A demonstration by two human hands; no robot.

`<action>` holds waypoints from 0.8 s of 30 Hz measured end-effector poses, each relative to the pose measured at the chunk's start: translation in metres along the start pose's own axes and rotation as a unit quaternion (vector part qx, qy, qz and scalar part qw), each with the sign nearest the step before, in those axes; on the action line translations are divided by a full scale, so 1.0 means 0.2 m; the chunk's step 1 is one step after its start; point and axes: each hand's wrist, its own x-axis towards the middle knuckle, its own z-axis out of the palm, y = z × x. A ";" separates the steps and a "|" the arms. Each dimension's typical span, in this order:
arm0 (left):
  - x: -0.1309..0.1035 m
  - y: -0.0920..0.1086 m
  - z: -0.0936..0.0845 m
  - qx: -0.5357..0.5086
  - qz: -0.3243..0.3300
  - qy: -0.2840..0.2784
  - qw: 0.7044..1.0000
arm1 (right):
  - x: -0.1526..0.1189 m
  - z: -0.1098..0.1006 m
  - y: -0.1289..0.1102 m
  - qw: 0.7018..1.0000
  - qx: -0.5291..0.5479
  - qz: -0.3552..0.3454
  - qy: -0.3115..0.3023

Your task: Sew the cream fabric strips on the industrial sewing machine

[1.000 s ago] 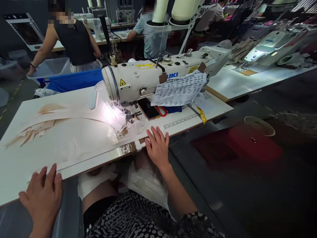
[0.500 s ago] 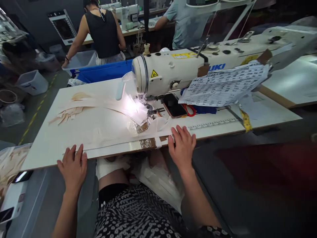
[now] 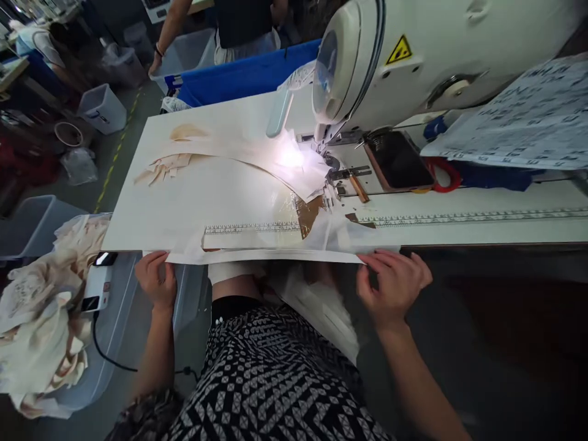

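A strip of white fabric is stretched straight along the front edge of the table, its edge folded over. My left hand pinches it near the left end. At the right end, the fingers of my right hand are closed on the same fabric. Part of the cloth lies up on the white tabletop, below the sewing machine. Under the machine's lamp lie more pale fabric pieces, with their right ends beside the needle area. A printed ruler scale runs just behind the fabric.
A phone, red-handled scissors and a printed sheet sit at the right. A pale blue tool lies left of the machine head. Cream fabric fills a bin at the left. A co-worker stands beyond.
Both hands were lying spread at the table's front edge; now they pinch the fabric, whose edge has come over the front edge. The view has moved closer and tilted down.
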 end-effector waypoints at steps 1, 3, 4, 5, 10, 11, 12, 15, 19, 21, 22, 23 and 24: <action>-0.04 -0.05 0.01 0.024 -0.062 -0.004 0.998 | -0.03 0.01 -0.05 1.000 0.016 0.002 -0.017; -0.14 -0.14 0.03 0.073 -0.179 -0.051 0.980 | -0.10 0.04 -0.14 0.995 0.058 0.002 -0.078; -0.19 -0.17 0.04 0.087 -0.218 -0.084 0.968 | -0.14 0.06 -0.18 0.989 0.081 -0.002 -0.124; -0.24 -0.20 0.05 0.092 -0.240 -0.120 0.959 | -0.17 0.08 -0.21 0.979 0.103 -0.007 -0.177; -0.42 -0.18 0.13 0.053 -0.253 -0.253 0.932 | -0.34 0.09 -0.22 0.940 0.108 0.020 -0.323; -0.43 -0.15 0.14 0.045 -0.251 -0.264 0.930 | -0.36 0.08 -0.21 0.936 0.098 0.028 -0.337; -0.45 -0.10 0.16 0.032 -0.245 -0.272 0.930 | -0.38 0.07 -0.20 0.930 0.091 0.028 -0.355; -0.46 0.10 0.22 -0.029 -0.213 -0.297 0.930 | -0.42 0.04 -0.20 0.910 0.083 0.004 -0.406; -0.44 0.44 0.26 -0.172 -0.171 -0.381 0.892 | -0.40 0.02 -0.22 0.909 0.097 0.000 -0.404; -0.42 0.60 0.26 -0.274 -0.177 -0.458 0.827 | -0.37 0.00 -0.23 0.914 0.131 0.026 -0.384; -0.41 0.67 0.26 -0.321 -0.183 -0.506 0.779 | -0.35 -0.01 -0.24 0.914 0.154 0.048 -0.372; -0.41 0.74 0.26 -0.362 -0.194 -0.558 0.721 | -0.33 -0.03 -0.25 0.912 0.179 0.074 -0.361; -0.41 0.81 0.26 -0.398 -0.207 -0.611 0.653 | -0.30 -0.05 -0.27 0.909 0.202 0.100 -0.351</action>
